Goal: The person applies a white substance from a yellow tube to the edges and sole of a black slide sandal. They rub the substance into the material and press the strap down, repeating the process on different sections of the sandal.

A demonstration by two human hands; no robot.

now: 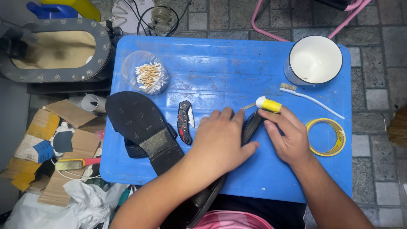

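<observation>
Nearest, at the bottom edge: a black shoe point(250, 127) lying across the lap and onto the blue table point(237, 68), toe pointing away. Left hand point(220, 142) pressed flat over its upper, fingers curled down around it, thumb spread to the right. Right hand point(290, 138) just beside the toe, fingers pinched shut on a small yellow-and-white glue tube point(268, 104), nozzle aimed left, close to the tip of the shoe.

To the left, a second shoe point(142, 127) turned sole-up on the table, heel overhanging the near edge. Between the two shoes, a folded black-and-red pocket knife point(184, 122). To the right of the right hand, a ring of yellow tape point(338, 136) lying flat.

Farther off: a white toothbrush point(309, 98) lying slantwise, a white mug point(314, 59) at the far right corner, a clear tub of cotton swabs point(145, 73) at the far left. Beyond the table on the left, cardboard scraps point(51, 140) on the floor.
</observation>
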